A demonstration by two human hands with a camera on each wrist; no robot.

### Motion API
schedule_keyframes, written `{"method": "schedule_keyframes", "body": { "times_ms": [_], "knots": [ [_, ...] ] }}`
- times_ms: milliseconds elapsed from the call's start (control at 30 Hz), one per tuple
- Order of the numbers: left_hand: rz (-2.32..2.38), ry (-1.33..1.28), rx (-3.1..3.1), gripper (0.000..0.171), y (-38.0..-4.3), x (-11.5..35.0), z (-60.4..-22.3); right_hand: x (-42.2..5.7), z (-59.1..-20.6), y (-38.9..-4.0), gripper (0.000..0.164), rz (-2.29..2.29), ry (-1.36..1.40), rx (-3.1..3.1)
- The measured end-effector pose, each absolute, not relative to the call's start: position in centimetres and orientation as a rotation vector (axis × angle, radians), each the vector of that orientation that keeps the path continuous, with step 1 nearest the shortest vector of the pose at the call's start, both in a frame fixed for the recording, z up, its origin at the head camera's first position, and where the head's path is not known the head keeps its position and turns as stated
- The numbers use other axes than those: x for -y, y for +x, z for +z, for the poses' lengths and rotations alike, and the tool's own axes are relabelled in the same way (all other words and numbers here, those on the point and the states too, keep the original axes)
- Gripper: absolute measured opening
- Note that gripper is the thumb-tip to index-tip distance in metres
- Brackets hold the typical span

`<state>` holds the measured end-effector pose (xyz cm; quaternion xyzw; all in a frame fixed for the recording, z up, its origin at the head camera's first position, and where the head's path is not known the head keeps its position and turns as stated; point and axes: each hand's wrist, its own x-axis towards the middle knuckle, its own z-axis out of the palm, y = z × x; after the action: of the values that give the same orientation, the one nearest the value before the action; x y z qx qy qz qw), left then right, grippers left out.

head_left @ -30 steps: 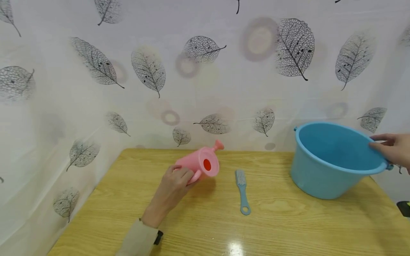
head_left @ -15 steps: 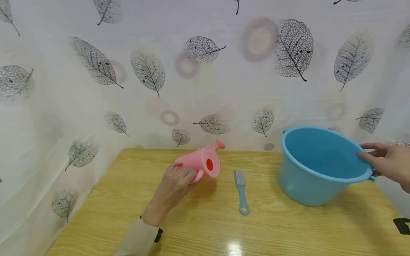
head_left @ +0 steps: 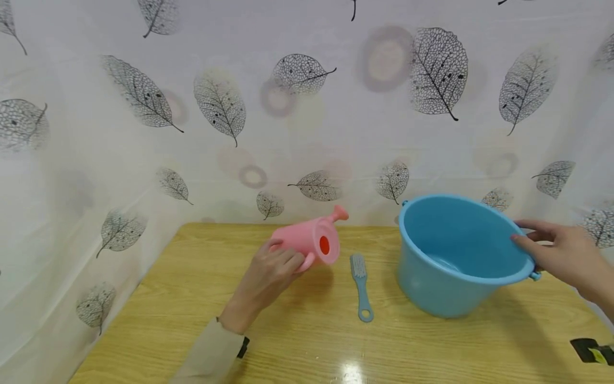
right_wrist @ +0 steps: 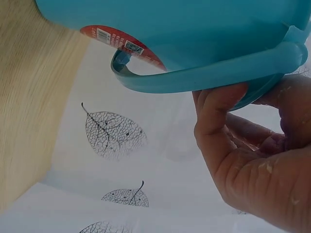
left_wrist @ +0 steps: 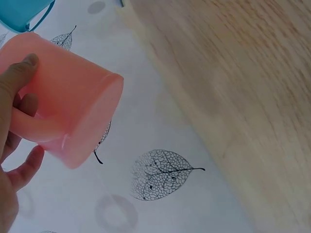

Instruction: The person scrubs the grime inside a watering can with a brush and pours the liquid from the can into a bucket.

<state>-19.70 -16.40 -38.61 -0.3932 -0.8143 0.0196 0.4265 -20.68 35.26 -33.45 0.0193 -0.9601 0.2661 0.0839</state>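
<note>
My left hand (head_left: 273,272) grips the handle of a pink watering can (head_left: 299,237), its fingers curled through the handle in the left wrist view. The can (left_wrist: 73,92) is tipped on its side over the table, its round red-looking opening facing right and its spout pointing up to the right. On the right, my right hand (head_left: 558,248) pinches the rim of a blue bucket (head_left: 441,293). The bucket tilts, mouth leaning toward the front. Its blue carrying handle (right_wrist: 194,80) hangs along the outside, near a red label (right_wrist: 121,43) in the right wrist view.
A blue-grey brush (head_left: 362,288) lies on the wooden table (head_left: 288,346) between can and bucket. Behind the table and along its left side hangs a white curtain (head_left: 307,133) printed with dark leaves.
The blue bucket, held by the right hand, has moved left and nearer the front, toward the brush. The left hand and watering can have shifted slightly right. The brush stays put.
</note>
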Motion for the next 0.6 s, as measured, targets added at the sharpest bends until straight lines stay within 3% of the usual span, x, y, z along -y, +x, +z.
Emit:
{"method": "schedule_keyframes", "body": {
  "times_ms": [600],
  "knots": [
    [0.2, -0.979, 1.954, 0.027, -20.0, 15.3, -37.4, -32.3, -33.5, -19.5, 0.058, 0.915, 0.129, 2.864]
  ]
}}
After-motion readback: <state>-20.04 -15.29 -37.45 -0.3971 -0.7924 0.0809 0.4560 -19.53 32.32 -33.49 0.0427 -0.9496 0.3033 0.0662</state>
